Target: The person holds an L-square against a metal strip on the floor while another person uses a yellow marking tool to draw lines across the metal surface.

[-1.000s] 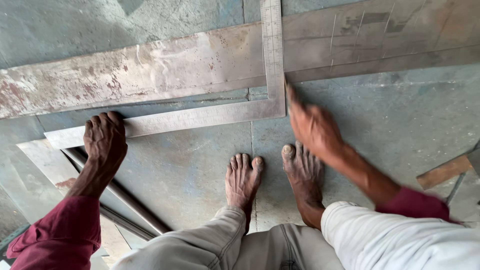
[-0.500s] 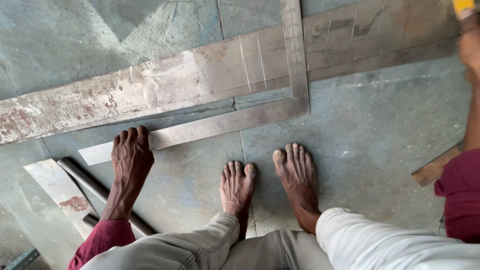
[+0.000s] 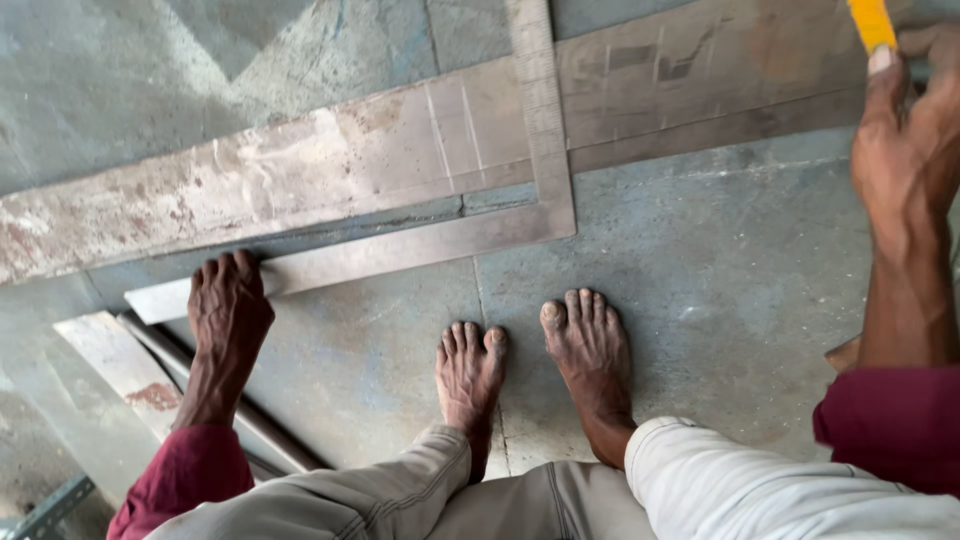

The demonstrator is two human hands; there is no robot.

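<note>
A large steel try square lies on a long rusty metal strip on the concrete floor. One arm of the square runs across the strip, the other along its near edge. My left hand rests flat on the floor with its fingertips on the left end of the square's long arm. My right hand is raised at the upper right, fingers closed on a yellow tool whose far end is cut off by the frame. My bare feet stand below the square.
A short rusty metal piece and a dark rod lie on the floor under my left arm. A piece of angle iron shows at the bottom left corner. A wooden piece peeks out by my right forearm.
My right hand left the square's corner, swung up to the right and now holds a yellow tool. My left hand has stayed on the square's long arm.
</note>
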